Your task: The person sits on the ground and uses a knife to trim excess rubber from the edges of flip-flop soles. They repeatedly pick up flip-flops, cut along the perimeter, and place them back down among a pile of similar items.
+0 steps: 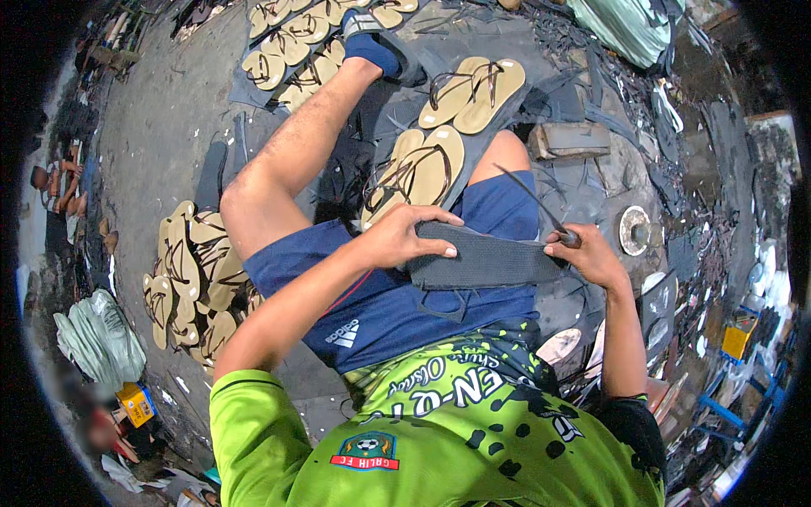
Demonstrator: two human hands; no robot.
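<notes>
A dark grey textured rubber piece [490,260], shaped like a sole sheet, lies over my lap. My left hand [405,241] grips its left end, thumb on the near face and fingers along the upper edge. In my right hand [591,258] is a thin-bladed knife [538,203], its dark handle in the closed fingers and its blade slanting up and left, above the rubber. The thumb and fingertips of that hand meet the right end of the piece; whether they pinch it I cannot tell. Tan sandals [414,173] with dark straps sit just beyond my left hand.
More tan sandals [190,275] are heaped at the left, and others [291,42] stand in rows at the far side. Another pair [473,93] rests near my right knee. Beyond my right hand are a worn block [574,139], a round pale object [634,230] and dark rubber scraps.
</notes>
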